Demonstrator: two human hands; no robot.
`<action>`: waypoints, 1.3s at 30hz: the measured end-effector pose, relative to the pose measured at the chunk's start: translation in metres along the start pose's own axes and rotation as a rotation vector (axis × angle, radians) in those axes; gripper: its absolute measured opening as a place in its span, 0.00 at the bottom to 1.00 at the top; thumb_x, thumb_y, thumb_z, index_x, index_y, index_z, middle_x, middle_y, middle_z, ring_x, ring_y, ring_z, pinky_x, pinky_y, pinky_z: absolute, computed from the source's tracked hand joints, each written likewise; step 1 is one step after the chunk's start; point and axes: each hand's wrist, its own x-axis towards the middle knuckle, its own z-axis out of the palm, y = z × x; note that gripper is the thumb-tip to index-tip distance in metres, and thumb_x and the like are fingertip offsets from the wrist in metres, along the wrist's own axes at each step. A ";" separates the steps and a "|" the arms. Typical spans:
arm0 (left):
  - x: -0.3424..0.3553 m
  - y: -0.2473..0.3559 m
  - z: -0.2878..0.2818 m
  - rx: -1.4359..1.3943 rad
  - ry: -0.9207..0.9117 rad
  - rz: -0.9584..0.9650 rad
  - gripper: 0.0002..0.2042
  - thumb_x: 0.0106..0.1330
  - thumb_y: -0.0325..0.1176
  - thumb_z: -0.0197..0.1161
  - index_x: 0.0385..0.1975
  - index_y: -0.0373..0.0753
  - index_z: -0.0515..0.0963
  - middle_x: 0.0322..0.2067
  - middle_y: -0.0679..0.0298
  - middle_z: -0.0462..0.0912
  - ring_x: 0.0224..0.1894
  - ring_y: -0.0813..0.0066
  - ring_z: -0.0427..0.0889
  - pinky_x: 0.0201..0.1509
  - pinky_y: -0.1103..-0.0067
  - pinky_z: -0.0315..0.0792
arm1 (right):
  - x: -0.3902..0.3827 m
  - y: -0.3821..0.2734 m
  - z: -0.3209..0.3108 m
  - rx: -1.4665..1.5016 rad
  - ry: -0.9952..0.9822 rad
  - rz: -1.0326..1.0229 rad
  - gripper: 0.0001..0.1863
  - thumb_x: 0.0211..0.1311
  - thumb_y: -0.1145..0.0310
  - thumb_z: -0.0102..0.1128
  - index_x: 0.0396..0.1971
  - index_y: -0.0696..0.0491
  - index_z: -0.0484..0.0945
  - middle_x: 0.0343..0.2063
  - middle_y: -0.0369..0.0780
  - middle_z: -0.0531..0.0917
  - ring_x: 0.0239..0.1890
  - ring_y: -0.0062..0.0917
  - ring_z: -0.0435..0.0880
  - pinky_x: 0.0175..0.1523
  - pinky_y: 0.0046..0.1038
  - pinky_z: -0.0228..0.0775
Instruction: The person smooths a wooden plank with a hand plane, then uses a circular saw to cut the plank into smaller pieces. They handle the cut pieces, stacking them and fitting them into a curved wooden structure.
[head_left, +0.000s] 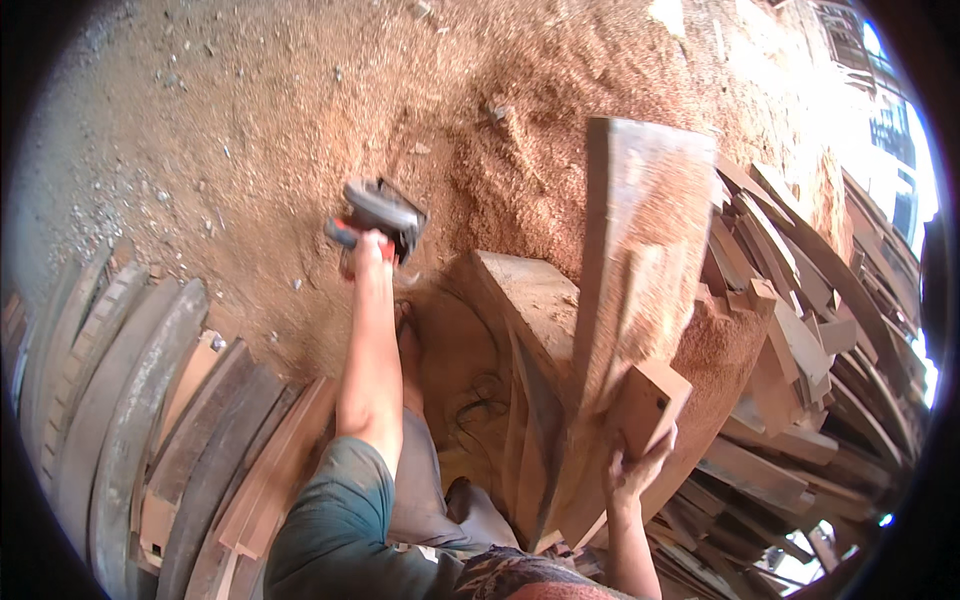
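Stretched out ahead and to the left, my left hand (368, 250) is closed round the handle of a circular saw (390, 218). The saw has a rounded dark guard and red parts, and it is held over ground covered in sawdust. My right hand (640, 468) grips the near end of a short wooden block (652, 402), thumb on one side and fingers on the other. That block lies against a long, thick plank (650, 210) dusted with sawdust. Under the plank stands a big piece of timber (535, 290).
Curved, weathered timbers (140, 400) are stacked at the left. A large heap of offcuts and boards (800, 380) fills the right side. Sawdust (520, 170) is piled beyond the plank. A thin dark cord (480, 400) lies on the ground by my legs.
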 end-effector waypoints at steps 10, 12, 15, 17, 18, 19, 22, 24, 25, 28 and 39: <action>-0.213 -0.072 -0.240 0.245 -0.102 0.062 0.11 0.55 0.27 0.65 0.36 0.41 0.72 0.20 0.63 0.77 0.17 0.68 0.76 0.19 0.69 0.70 | 0.005 0.008 -0.018 0.055 -0.033 -0.084 0.44 0.56 0.64 0.70 0.71 0.61 0.60 0.61 0.56 0.74 0.61 0.53 0.74 0.65 0.47 0.67; -0.287 -0.079 -0.257 0.149 -0.152 0.004 0.09 0.54 0.28 0.64 0.33 0.41 0.72 0.21 0.62 0.79 0.20 0.66 0.79 0.23 0.67 0.74 | -0.003 0.001 -0.043 0.146 -0.042 -0.063 0.46 0.58 0.62 0.70 0.73 0.57 0.57 0.66 0.55 0.70 0.67 0.49 0.69 0.71 0.49 0.59; -0.344 -0.110 -0.299 0.115 -0.211 0.127 0.08 0.61 0.35 0.67 0.31 0.44 0.72 0.24 0.65 0.79 0.25 0.69 0.80 0.29 0.67 0.78 | -0.057 0.023 -0.078 0.296 0.107 -0.075 0.44 0.60 0.62 0.68 0.74 0.57 0.58 0.63 0.53 0.72 0.66 0.49 0.68 0.72 0.50 0.57; -0.388 -0.137 -0.324 0.138 -0.227 0.178 0.09 0.63 0.36 0.67 0.31 0.45 0.72 0.23 0.67 0.78 0.25 0.70 0.79 0.32 0.68 0.79 | -0.112 0.058 -0.097 0.365 0.111 -0.087 0.43 0.61 0.61 0.68 0.73 0.56 0.59 0.63 0.53 0.72 0.66 0.49 0.68 0.72 0.49 0.57; -0.415 -0.149 -0.334 0.160 -0.237 0.197 0.08 0.63 0.35 0.67 0.31 0.45 0.73 0.24 0.67 0.78 0.26 0.70 0.79 0.33 0.68 0.79 | -0.142 0.082 -0.103 0.389 0.113 -0.056 0.42 0.61 0.62 0.68 0.73 0.56 0.60 0.63 0.52 0.72 0.66 0.49 0.68 0.72 0.50 0.58; -0.433 -0.163 -0.347 0.163 -0.289 0.221 0.07 0.63 0.34 0.66 0.32 0.44 0.74 0.24 0.67 0.78 0.27 0.70 0.80 0.34 0.69 0.79 | -0.176 0.112 -0.107 0.413 0.115 -0.032 0.41 0.61 0.62 0.68 0.72 0.56 0.60 0.62 0.52 0.73 0.66 0.49 0.68 0.71 0.50 0.58; -0.457 -0.220 -0.398 0.123 -0.468 0.312 0.03 0.63 0.28 0.64 0.33 0.40 0.76 0.27 0.65 0.80 0.32 0.70 0.81 0.41 0.71 0.80 | -0.277 0.225 -0.108 0.431 0.106 0.070 0.38 0.60 0.65 0.69 0.69 0.56 0.65 0.61 0.52 0.74 0.65 0.49 0.69 0.70 0.50 0.61; -0.487 -0.257 -0.421 0.147 -0.459 0.355 0.07 0.62 0.27 0.65 0.37 0.40 0.76 0.30 0.65 0.80 0.34 0.71 0.82 0.44 0.71 0.80 | -0.349 0.305 -0.106 0.321 0.108 0.149 0.37 0.57 0.67 0.70 0.68 0.53 0.67 0.58 0.53 0.75 0.62 0.50 0.72 0.68 0.46 0.64; -0.498 -0.277 -0.433 0.117 -0.412 0.376 0.06 0.62 0.26 0.67 0.37 0.38 0.79 0.31 0.65 0.83 0.34 0.73 0.83 0.45 0.75 0.80 | -0.387 0.344 -0.104 0.315 0.059 0.233 0.37 0.57 0.66 0.70 0.67 0.52 0.67 0.59 0.52 0.75 0.63 0.50 0.72 0.68 0.47 0.64; -0.537 -0.325 -0.467 0.211 -0.392 0.365 0.07 0.62 0.28 0.69 0.38 0.39 0.80 0.31 0.66 0.84 0.34 0.74 0.83 0.44 0.75 0.80 | -0.500 0.452 -0.098 0.214 -0.019 0.474 0.38 0.56 0.60 0.71 0.67 0.50 0.68 0.61 0.51 0.73 0.65 0.51 0.70 0.69 0.51 0.64; -0.553 -0.458 -0.588 0.378 -0.381 0.125 0.07 0.64 0.30 0.66 0.28 0.44 0.73 0.23 0.70 0.76 0.28 0.76 0.77 0.36 0.73 0.79 | -0.733 0.585 -0.082 0.364 0.033 0.581 0.47 0.45 0.60 0.77 0.69 0.51 0.67 0.60 0.53 0.79 0.63 0.51 0.76 0.69 0.47 0.68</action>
